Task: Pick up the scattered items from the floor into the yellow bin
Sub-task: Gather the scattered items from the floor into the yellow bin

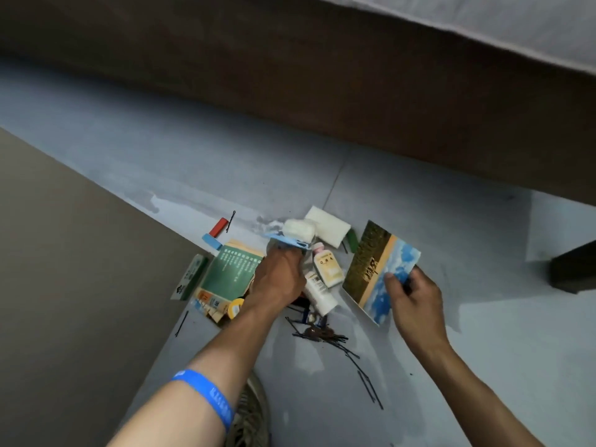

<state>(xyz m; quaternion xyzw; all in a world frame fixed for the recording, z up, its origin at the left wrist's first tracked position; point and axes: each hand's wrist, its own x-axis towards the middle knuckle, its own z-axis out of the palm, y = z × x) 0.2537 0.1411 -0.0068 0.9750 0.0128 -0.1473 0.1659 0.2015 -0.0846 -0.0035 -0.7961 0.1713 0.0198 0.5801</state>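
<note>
Left hand: the left hand [279,275] is down in the pile, fingers curled round a light blue flat piece [285,241] with a white roll [298,230] on top of it.
Right hand: the right hand [411,293] pinches the near corner of a picture card [375,269], thumb on its sky-blue part, card tilted up off the floor [451,333].
Pile: two white bottles [322,282] lie between the hands; a green booklet [230,272] lies left of the left hand.
Near side: black hairpins [322,335] lie scattered on the floor.
Far left: a red block [218,227] and a blue block [212,241], just beside each other.
Yellow bin: not in view.
</note>
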